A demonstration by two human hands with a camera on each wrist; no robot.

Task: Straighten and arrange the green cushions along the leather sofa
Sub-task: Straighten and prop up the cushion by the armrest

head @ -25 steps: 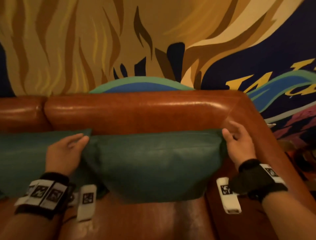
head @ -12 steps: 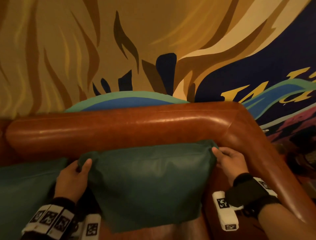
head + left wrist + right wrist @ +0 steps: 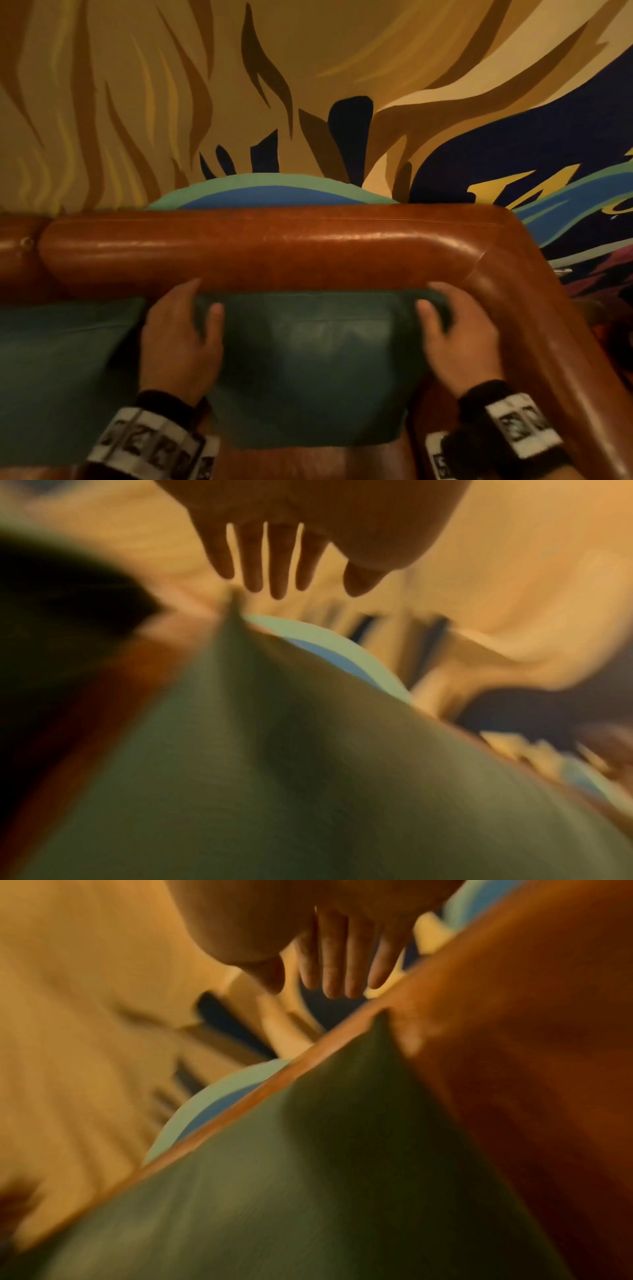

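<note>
A dark green cushion (image 3: 308, 359) stands against the backrest of the brown leather sofa (image 3: 274, 246), in its right corner. My left hand (image 3: 191, 308) lies over its upper left corner and my right hand (image 3: 445, 308) over its upper right corner, each thumb on the front face. The blurred wrist views show the left hand's fingers (image 3: 277, 561) and the right hand's fingers (image 3: 342, 961) straight above the cushion's corners (image 3: 274, 777) (image 3: 308, 1177). A second green cushion (image 3: 61, 359) leans against the backrest just to the left.
The sofa's right armrest (image 3: 548, 342) runs forward close beside my right hand. A painted mural wall (image 3: 308, 102) rises directly behind the backrest. A strip of brown seat leather (image 3: 308, 462) shows below the cushion.
Both hands have moved from the cushion's side edges up onto its top corners. The cushion now stands higher and closer to the backrest, and the view has moved nearer.
</note>
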